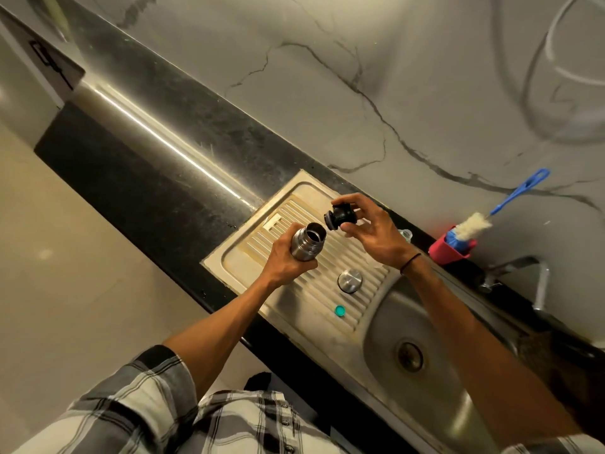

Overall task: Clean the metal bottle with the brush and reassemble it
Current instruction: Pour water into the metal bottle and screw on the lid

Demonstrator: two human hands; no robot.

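- Marbled wall (409, 60) and a black stone counter (183, 126) frame a steel sink unit, and the work happens above its ribbed drainboard (294, 299).
- Held over that drainboard is the metal bottle (307, 242), its long axis tilted so the open mouth points up and toward the wall, slightly toward the person's right; the lower part of the body is hidden in the palm.
- Wrapped around the bottle's body, the left hand (288, 262) grips it firmly with curled fingers.
- Just beside the mouth, not touching it as far as I can see, is the black stopper (339, 217), turned on its side with its wider flanged end facing the bottle opening.
- Pinching that stopper between thumb and fingertips is the right hand (373, 235); a thin dark band sits on its wrist.
- Lying on the drainboard nearer the person is a round steel cap (350, 279), flat side up, and a little nearer still a small teal cap (340, 310).
- Right of the drainboard is the sink bowl (435, 326) with its drain in the middle.
- Against the wall past the right wrist stands a red holder (447, 252) carrying the bottle brush (476, 224), its white bristle head leaning up and its blue handle slanting toward the wall.
- Beyond the bowl a tap (514, 268) reaches out from the counter.
- Checked shirt sleeves (131, 404) fill the bottom of the view.
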